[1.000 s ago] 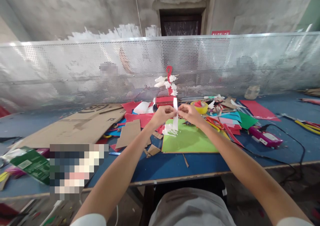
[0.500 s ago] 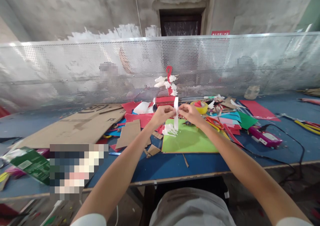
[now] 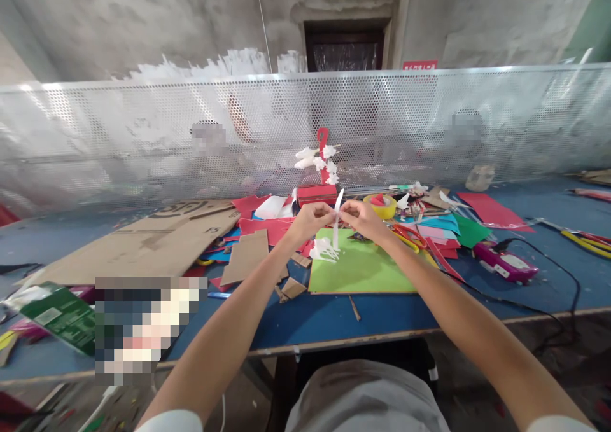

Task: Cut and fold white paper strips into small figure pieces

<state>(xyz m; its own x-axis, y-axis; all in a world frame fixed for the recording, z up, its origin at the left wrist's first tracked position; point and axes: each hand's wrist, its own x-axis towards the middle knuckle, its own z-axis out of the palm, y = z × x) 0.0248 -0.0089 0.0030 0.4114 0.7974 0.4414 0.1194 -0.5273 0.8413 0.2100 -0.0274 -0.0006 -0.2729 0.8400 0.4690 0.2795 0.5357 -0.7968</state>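
Observation:
Both my hands meet above a light green paper sheet (image 3: pixel 363 270) on the blue table (image 3: pixel 334 320). My left hand (image 3: pixel 311 219) and my right hand (image 3: pixel 361 217) each pinch a narrow white paper strip (image 3: pixel 337 229) that hangs upright between them. Small white paper scraps (image 3: pixel 322 250) lie on the green sheet just below the strip. Behind my hands stands a red paper model with white paper flowers (image 3: pixel 321 165) on a red base.
Brown cardboard sheets (image 3: pixel 143 241) lie at the left. Coloured paper, red scissors (image 3: pixel 410 233), a yellow tape roll (image 3: pixel 382 204) and a magenta glue gun (image 3: pixel 506 263) with a black cord lie at the right. A perforated metal screen (image 3: pixel 143 133) backs the table.
The white strip has twisted between my fingers so that it shows narrower and tilted; both hands have stayed in the same place.

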